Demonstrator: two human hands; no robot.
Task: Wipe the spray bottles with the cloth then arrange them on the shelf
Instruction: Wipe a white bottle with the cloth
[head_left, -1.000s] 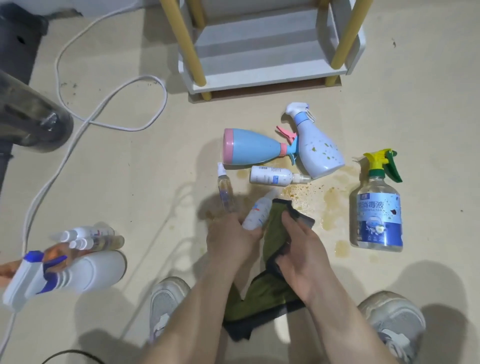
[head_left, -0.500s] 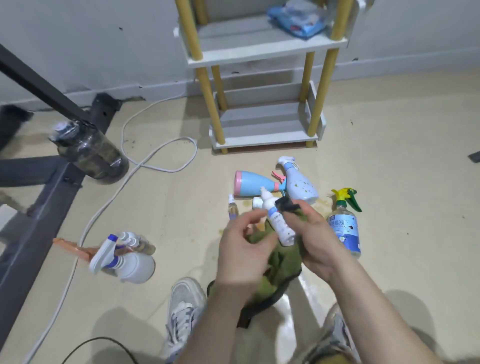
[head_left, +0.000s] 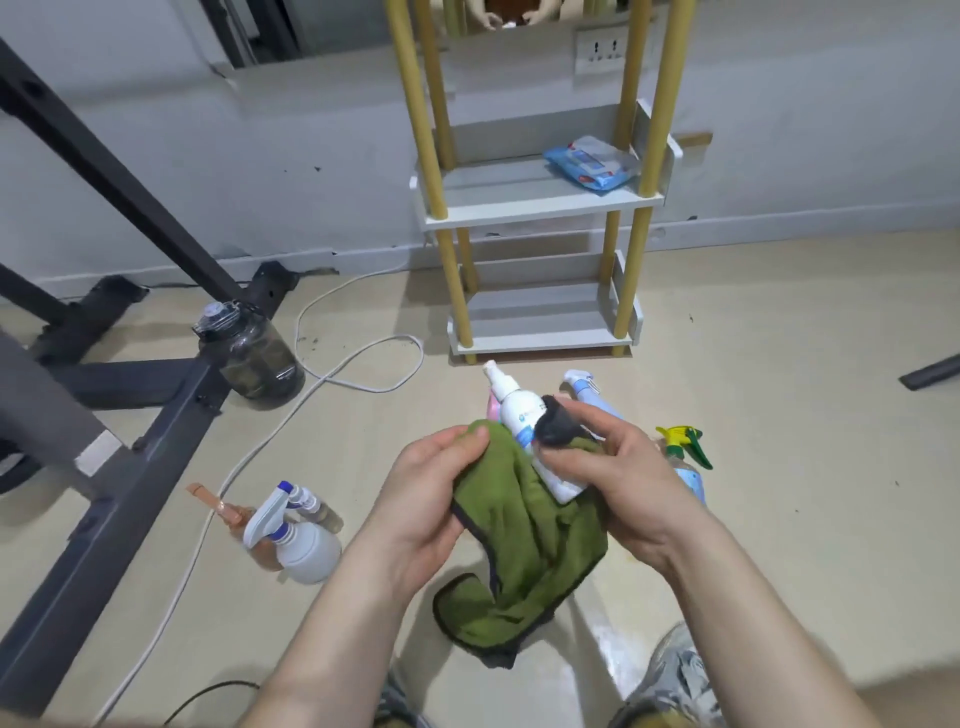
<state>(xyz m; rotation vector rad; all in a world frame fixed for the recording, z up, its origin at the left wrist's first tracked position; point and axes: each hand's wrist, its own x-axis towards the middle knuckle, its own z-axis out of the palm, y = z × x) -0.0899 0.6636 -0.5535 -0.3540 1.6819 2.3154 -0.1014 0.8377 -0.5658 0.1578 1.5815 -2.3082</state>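
The right hand (head_left: 613, 478) curls its fingers round a white spray bottle (head_left: 514, 410) through the green cloth (head_left: 524, 545), which the left hand (head_left: 431, 493) pinches. The shelf (head_left: 540, 213) holds 1 blue wipes packet (head_left: 592, 163).

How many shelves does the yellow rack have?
2. The upper shelf holds a blue packet; the lower shelf sits just above the floor. The rack runs past the picture's top, so more may be hidden.

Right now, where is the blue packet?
Head view, upper centre: the blue packet lies on the shelf, second tier from the floor, at its right end beside the yellow posts.
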